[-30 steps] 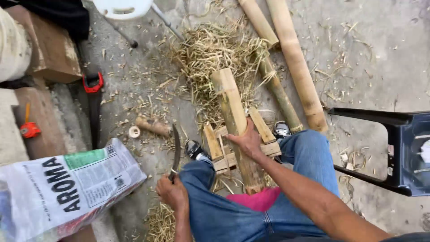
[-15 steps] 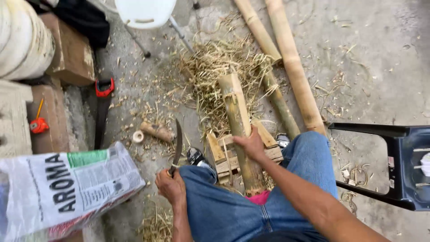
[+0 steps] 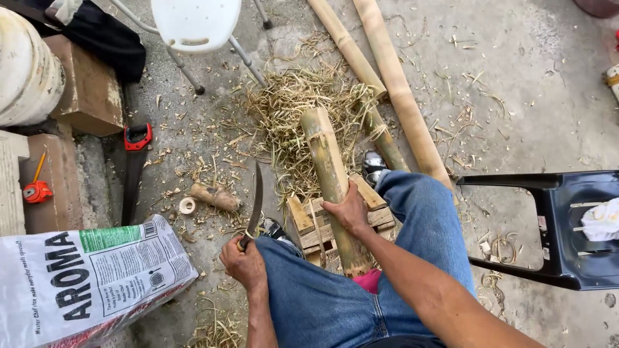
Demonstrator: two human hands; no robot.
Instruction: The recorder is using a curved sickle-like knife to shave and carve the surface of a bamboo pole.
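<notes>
1. denim knees at the bottom of the frame, left hand [image 3: 244, 263] wrapped round a curved knife [image 3: 255, 201], blade pointing up.
2. right hand [image 3: 349, 210] grips a bamboo piece [image 3: 330, 177] at centre, propped on a wooden block [image 3: 309, 224].
3. shavings pile [image 3: 290, 106] sits behind it, with long bamboo poles [image 3: 393, 84] toward the upper right.

- The right hand [image 3: 348, 209] grips a thick bamboo piece [image 3: 329, 174] that lies tilted across a small wooden pallet [image 3: 374, 209] between the knees.
- The left hand [image 3: 244, 261] holds a knife [image 3: 255, 196] by its handle, blade pointing up and away, beside the left knee.
- Dry bamboo shavings [image 3: 290, 109] lie heaped on the concrete beyond the pallet.
- Two long bamboo poles [image 3: 393, 84] stretch away, side by side.
- A handsaw [image 3: 133, 167], a short bamboo offcut [image 3: 215, 196] and a printed sack [image 3: 84, 277] lie at the left.
- A dark plastic chair [image 3: 554, 225] stands at the right, a white stool [image 3: 196, 22] at the top.
</notes>
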